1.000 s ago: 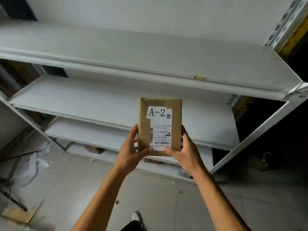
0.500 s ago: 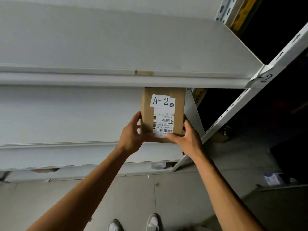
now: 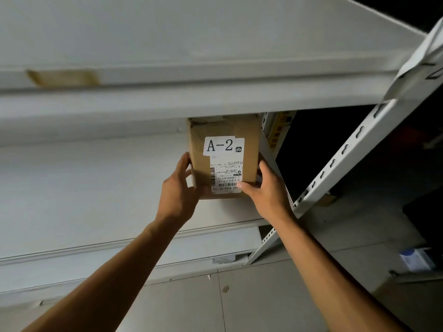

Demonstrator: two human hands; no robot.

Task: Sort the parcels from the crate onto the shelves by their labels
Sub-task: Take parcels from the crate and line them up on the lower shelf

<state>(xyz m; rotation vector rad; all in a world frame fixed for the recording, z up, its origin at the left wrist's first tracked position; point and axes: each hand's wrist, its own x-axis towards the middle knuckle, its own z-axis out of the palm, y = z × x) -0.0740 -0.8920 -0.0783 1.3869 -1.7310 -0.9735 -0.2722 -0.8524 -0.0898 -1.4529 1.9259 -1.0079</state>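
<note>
Under upper shelf edge point(image 3: 191, 101), parcel point(image 3: 225, 130), left hand point(image 3: 178, 190), right hand point(image 3: 268, 192) gripping

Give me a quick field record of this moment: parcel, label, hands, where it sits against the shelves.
parcel: brown cardboard box, held upright, label facing the camera
label: A-2 sticker above a barcoded shipping label
left hand: grips the box's left edge
right hand: grips the lower right corner
position: box top hidden behind the upper shelf, near the right upright post
placed: not yet
</note>
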